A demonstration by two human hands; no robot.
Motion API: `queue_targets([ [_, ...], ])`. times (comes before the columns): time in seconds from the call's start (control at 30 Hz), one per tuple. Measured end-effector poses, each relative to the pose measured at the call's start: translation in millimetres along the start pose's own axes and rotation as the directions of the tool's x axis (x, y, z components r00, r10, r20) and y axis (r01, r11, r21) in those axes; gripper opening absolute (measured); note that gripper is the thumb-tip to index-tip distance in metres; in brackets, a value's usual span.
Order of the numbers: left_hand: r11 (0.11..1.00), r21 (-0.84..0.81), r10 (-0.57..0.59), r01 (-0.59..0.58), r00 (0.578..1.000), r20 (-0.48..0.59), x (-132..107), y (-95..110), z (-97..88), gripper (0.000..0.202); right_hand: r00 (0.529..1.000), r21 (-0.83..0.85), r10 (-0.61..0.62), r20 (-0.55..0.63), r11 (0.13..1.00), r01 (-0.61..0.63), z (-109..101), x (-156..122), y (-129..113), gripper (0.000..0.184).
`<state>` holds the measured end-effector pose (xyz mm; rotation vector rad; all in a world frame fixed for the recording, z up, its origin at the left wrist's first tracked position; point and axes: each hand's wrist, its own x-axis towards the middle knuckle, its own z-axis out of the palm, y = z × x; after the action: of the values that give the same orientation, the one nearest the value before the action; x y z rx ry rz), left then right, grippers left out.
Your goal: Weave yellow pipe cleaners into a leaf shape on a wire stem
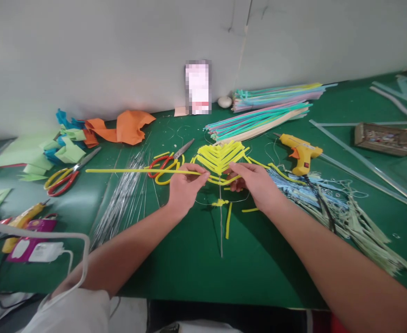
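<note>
A woven yellow straw piece (pixel 220 159), chevron-shaped, lies on the green table (pixel 196 259) on a thin wire stem (pixel 221 226). My left hand (pixel 185 187) pinches a long yellow straw (pixel 137 171) that stretches out to the left, its end at the weave's lower left edge. My right hand (pixel 255 182) is closed on the weave's lower right edge, pinching its yellow strips. A small yellow knot (pixel 220 202) and short yellow straw offcuts (pixel 228 221) lie just below the hands.
Red and yellow scissors (pixel 168 162) lie behind the left hand, another pair (pixel 69 173) further left. A bundle of thin wires (pixel 120 199), a yellow glue gun (pixel 300 152), pastel straw bundles (pixel 259 121), folded coloured paper (pixel 120 127) and pale green woven pieces (pixel 356 222) surround the work.
</note>
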<state>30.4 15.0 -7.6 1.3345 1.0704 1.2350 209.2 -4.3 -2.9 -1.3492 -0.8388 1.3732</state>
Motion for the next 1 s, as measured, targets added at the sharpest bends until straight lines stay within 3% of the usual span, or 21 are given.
queue_targets([
  [0.2, 0.999, 0.012, 0.051, -0.052, 0.997, 0.050, -2.1, 0.4, 0.9, 0.015, 0.997, -0.061, 0.077, -0.018, 0.995, -0.078, 0.4, -1.0, -3.5, 0.042],
  [0.4, 0.995, 0.098, 0.003, -0.014, 0.994, 0.107, -2.1, 3.4, 1.6, 0.015, 0.990, 0.076, 0.082, -0.115, 0.994, -0.074, 0.7, 2.3, 0.4, 0.029],
  [0.6, 0.997, 0.079, -0.038, 0.028, 0.990, 0.132, 0.6, 2.7, 1.9, 0.012, 0.989, 0.162, 0.063, -0.131, 0.986, -0.042, 1.3, -0.1, -0.7, 0.016],
  [0.83, 0.985, -0.029, -0.163, 0.171, 0.970, 0.180, 4.4, -1.7, 1.2, 0.039, 0.996, 0.266, 0.070, -0.063, 0.963, -0.051, -1.3, 2.4, 0.8, 0.016],
  [1.0, 0.974, -0.060, -0.204, 0.217, 0.963, 0.174, 5.3, 0.3, 2.2, 0.057, 0.996, 0.150, 0.029, -0.089, 0.989, -0.015, -0.4, 4.3, 5.2, 0.015],
])
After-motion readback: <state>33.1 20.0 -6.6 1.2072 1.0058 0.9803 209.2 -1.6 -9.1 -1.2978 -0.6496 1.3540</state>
